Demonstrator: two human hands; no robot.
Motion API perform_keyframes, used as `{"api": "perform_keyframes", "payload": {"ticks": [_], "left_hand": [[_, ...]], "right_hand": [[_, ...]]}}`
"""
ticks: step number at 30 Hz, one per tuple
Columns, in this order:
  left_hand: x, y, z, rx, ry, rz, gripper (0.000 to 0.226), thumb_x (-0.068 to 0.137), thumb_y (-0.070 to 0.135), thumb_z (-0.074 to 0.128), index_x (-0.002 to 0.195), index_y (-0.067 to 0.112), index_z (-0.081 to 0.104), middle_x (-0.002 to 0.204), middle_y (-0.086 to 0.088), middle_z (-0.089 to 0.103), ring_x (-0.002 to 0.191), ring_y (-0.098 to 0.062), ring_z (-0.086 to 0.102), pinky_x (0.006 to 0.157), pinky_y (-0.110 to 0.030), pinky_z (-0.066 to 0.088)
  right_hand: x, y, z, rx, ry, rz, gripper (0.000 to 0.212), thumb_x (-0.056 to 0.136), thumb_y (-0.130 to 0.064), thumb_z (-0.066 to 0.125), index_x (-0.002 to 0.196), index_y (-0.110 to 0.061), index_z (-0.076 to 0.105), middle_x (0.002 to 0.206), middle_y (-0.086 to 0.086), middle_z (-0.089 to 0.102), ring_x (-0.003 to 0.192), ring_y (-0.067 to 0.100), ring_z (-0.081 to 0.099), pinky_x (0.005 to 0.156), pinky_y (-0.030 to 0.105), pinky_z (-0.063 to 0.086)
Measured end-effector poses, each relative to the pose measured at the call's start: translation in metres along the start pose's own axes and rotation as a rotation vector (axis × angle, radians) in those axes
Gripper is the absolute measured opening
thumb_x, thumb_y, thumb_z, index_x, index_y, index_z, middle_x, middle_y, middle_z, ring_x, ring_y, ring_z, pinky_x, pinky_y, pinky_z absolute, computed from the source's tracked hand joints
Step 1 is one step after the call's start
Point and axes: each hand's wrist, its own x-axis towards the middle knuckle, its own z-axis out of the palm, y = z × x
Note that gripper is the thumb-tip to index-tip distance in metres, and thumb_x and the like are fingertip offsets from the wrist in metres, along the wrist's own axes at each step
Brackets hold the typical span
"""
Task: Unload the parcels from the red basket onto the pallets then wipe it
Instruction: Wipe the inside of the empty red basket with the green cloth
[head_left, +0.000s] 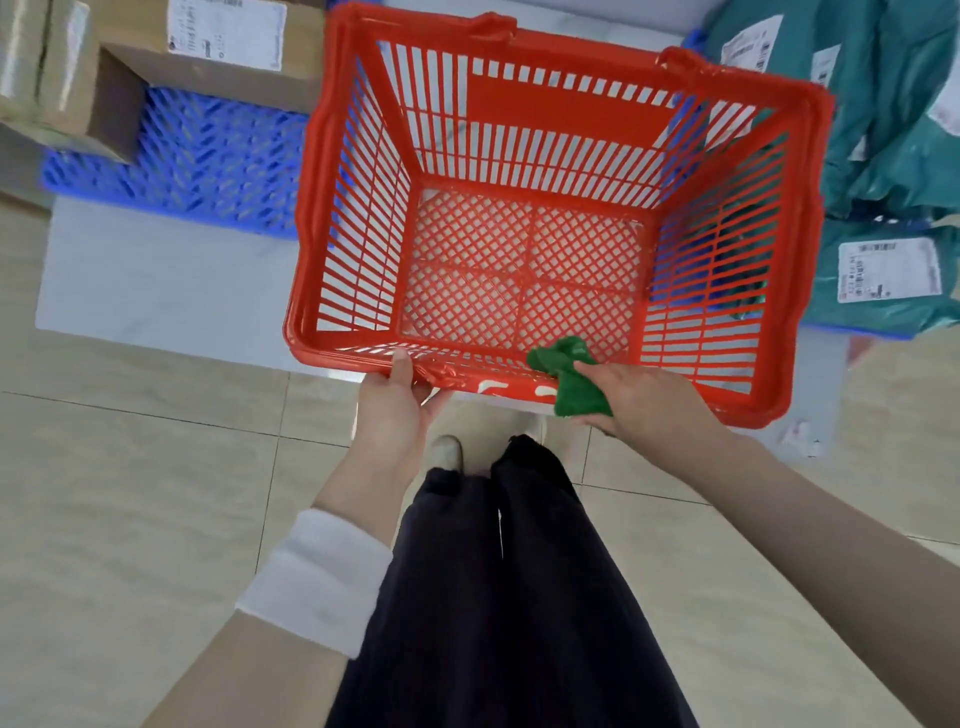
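Note:
The red basket (337, 218) is held up in front of me, tilted so its mesh bottom faces me; nothing lies inside it. My left hand (395, 410) grips the basket's near rim from below, thumb over the edge. My right hand (639, 400) is closed on a crumpled green cloth (566, 374), which rests against the near rim at the inside edge. Brown cardboard parcels (208, 52) sit on a blue pallet (197, 156) at the upper left. Teal bagged parcels (883, 130) with white labels are stacked at the upper right.
A pale grey floor strip (156, 291) runs under the pallets; beige tiles (130, 467) lie nearer me. My dark trousers (493, 597) and a light shoe (447, 452) show below the basket.

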Motion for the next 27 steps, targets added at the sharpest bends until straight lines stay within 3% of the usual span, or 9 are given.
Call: {"api": "perform_keyframes", "payload": {"ticks": [5,9,17,23,27], "left_hand": [[0.005,-0.005,0.000,-0.036,-0.007,0.010,0.034,0.100,0.020,0.033,0.127,0.003,0.043,0.112,-0.010,0.059,0.087,-0.014,0.063,0.072,-0.028,0.055],[0.005,-0.007,0.000,-0.072,-0.009,0.023,0.033,0.100,0.020,0.033,0.128,0.004,0.043,0.113,-0.009,0.058,0.090,-0.016,0.062,0.078,-0.033,0.054],[0.005,-0.009,0.003,-0.083,0.024,0.051,0.033,0.100,0.019,0.033,0.127,0.003,0.043,0.119,-0.013,0.057,0.100,-0.022,0.060,0.071,-0.030,0.054],[0.002,-0.012,0.004,0.005,0.019,0.119,0.018,0.100,0.021,0.032,0.111,0.014,0.045,0.111,-0.007,0.057,0.097,-0.021,0.059,0.085,-0.033,0.049],[0.007,-0.014,0.003,0.044,0.050,0.120,0.011,0.100,0.024,0.034,0.101,0.016,0.043,0.092,0.005,0.057,0.095,-0.017,0.059,0.092,-0.031,0.044]], "right_hand": [[0.003,0.002,0.007,0.022,0.069,-0.050,0.065,0.085,-0.059,0.038,0.142,-0.029,0.029,0.126,0.001,0.058,0.106,0.023,0.058,0.076,0.035,0.048],[0.003,0.001,0.005,0.105,0.129,-0.093,0.058,0.086,-0.053,0.043,0.139,-0.033,0.035,0.123,-0.003,0.061,0.102,0.024,0.061,0.069,0.032,0.047],[0.010,-0.010,0.003,0.111,0.127,-0.109,0.056,0.087,-0.056,0.038,0.140,-0.037,0.031,0.121,-0.007,0.062,0.100,0.022,0.060,0.066,0.032,0.044],[0.021,-0.016,0.000,0.056,0.104,-0.130,0.061,0.086,-0.060,0.033,0.141,-0.036,0.026,0.119,-0.001,0.062,0.099,0.026,0.059,0.067,0.032,0.042],[0.029,-0.025,0.007,-0.006,0.220,-0.181,0.063,0.086,-0.061,0.030,0.141,-0.030,0.031,0.119,0.001,0.062,0.099,0.027,0.061,0.065,0.033,0.040]]}}
